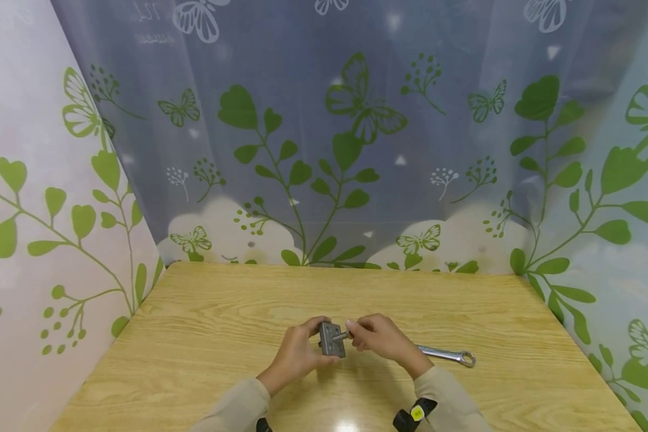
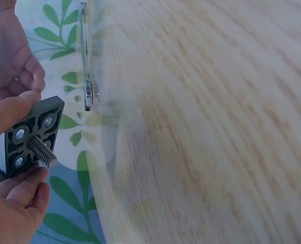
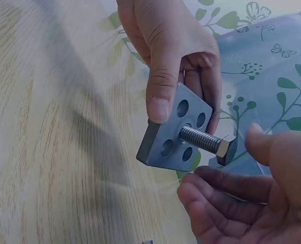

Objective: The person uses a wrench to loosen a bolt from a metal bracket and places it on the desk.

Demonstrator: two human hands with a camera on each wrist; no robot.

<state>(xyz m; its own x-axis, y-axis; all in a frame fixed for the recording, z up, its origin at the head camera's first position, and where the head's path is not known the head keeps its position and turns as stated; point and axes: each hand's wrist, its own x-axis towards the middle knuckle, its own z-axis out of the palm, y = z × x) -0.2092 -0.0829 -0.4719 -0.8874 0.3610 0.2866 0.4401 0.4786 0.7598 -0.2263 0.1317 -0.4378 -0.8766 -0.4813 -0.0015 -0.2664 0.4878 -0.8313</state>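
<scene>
My left hand (image 1: 297,353) grips a square grey plate (image 3: 166,144) by its edges, thumb on one side and fingers on the other. A hex bolt (image 3: 204,140) passes through the plate's middle, between several round holes. In the left wrist view its threaded end (image 2: 42,152) sticks out of the plate's ribbed back. My right hand (image 1: 386,341) is at the bolt's head. The right wrist view shows a small gap between its thumb (image 3: 260,145) and the hex head (image 3: 226,151), with the other fingers loosely bent below.
A combination wrench (image 1: 449,354) lies on the wooden table (image 1: 221,306) to the right, partly hidden behind my right hand. Patterned curtains with leaves and butterflies (image 1: 313,180) hang behind the table and on both sides.
</scene>
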